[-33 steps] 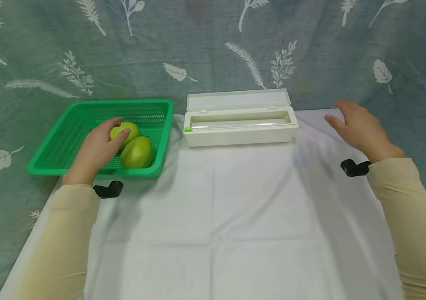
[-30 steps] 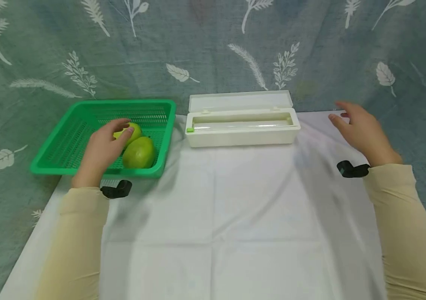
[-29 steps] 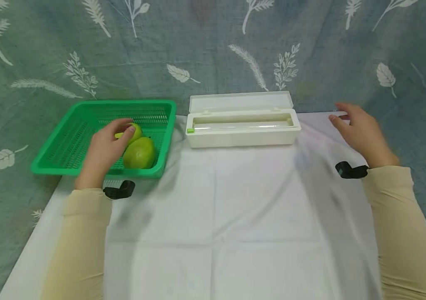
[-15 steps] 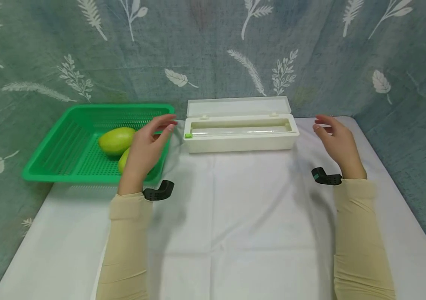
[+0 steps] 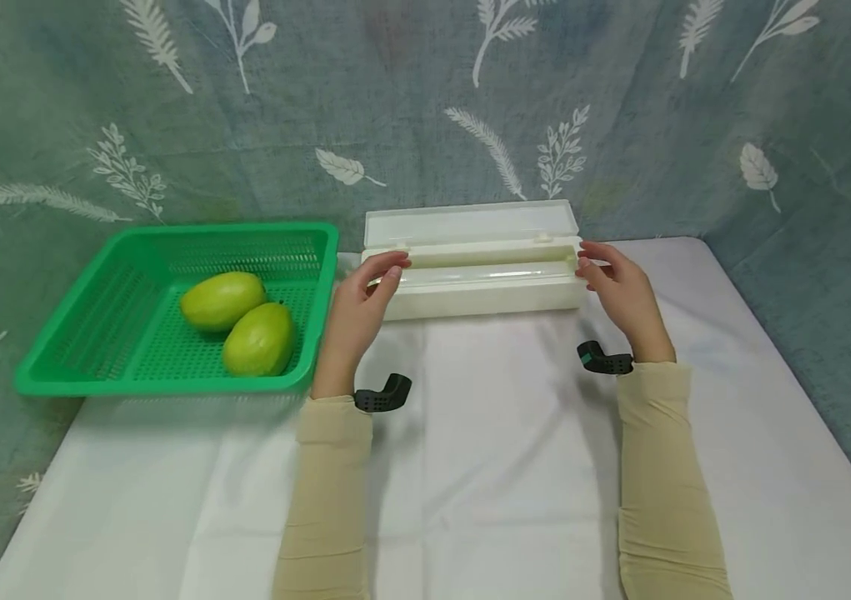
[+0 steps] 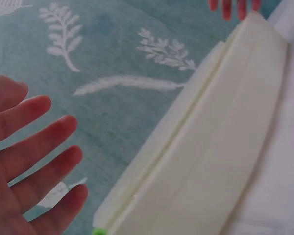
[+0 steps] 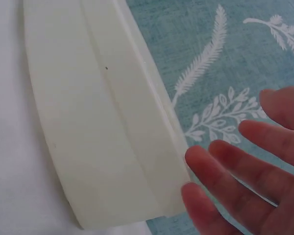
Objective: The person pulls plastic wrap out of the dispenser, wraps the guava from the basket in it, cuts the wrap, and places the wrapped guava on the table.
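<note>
White box: between the two sets of fingers, long side facing the person, standing on the cloth-covered counter.
Left hand: fingers spread wide and nearly straight, holding nothing; from the head they overlap the box's left end, while the wrist view shows a gap.
Right hand: fingers loosely bent and parted, nothing held; the tips lie at or just beside the box's right end, and whether they touch it I cannot tell.
Lid: raised, beyond both sets of fingers, at the back of the box.
Clear roll: inside the box, running lengthwise between the fingertips.
Green basket: just left of the left fingers, with two yellow-green fruits inside; neither is being touched.
Step in hand: by my reading, lining up on the box at both ends, before any grip.
Next move: seems to call for narrowing both sets of fingers onto the ends together, evenly, so the box stays level; a one-sided push might skew it, and the raised lid could swing.
</note>
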Tool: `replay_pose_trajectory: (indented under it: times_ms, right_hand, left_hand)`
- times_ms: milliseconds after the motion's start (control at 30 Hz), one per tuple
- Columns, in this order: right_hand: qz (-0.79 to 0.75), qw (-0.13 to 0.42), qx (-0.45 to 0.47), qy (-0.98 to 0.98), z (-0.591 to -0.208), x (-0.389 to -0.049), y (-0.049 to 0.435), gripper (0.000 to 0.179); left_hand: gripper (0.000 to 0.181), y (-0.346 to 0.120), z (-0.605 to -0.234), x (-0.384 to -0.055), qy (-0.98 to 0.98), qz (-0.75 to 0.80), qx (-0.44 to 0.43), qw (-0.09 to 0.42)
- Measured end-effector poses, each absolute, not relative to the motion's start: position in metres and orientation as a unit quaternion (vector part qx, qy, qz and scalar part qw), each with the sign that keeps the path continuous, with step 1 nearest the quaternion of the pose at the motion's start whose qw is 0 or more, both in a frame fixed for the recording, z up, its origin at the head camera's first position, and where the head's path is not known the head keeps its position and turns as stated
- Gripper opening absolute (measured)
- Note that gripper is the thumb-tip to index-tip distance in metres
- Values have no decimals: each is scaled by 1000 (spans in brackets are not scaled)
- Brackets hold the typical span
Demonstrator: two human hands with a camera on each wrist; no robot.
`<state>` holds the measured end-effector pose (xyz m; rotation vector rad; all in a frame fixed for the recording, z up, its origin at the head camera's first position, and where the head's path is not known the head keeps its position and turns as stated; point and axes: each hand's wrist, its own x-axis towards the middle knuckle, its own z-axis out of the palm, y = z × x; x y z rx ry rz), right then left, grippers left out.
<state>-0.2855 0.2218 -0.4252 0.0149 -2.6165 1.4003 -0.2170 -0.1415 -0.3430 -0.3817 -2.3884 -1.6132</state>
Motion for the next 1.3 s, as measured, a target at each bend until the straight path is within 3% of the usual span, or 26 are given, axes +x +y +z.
replay_pose_trajectory:
  times_ms: [67, 233, 433, 667, 933, 1100, 1300]
  right_hand:
    - [455, 95, 17, -885, -429, -286, 219, 43]
    - [422, 85, 37, -902, -391, -246, 188, 46]
    - [354, 117, 18, -928, -397, -247, 180, 40]
    - [287, 131, -1, -949, -391, -247, 167, 37]
    - [204, 140, -6, -969, -387, -251, 157, 34]
    - [180, 173, 5, -968, -389, -252, 159, 31]
    - [189, 163, 44, -967, -389, -257, 160, 27]
  left_hand:
    - [32, -144, -357, -222, -823, -540, -117, 131]
    - [29, -151, -369, -220, -850, -495, -79, 162]
    - [25, -157, -373, -228, -866, -452, -76, 199]
    - [30, -158, -382, -239, -900, -395, -87, 161]
    - [35, -160, -402, -240, -924, -336, -98, 156]
    - [32, -155, -408, -244, -922, -329, -99, 180]
    - [21, -154, -408, -248, -921, -319, -94, 203]
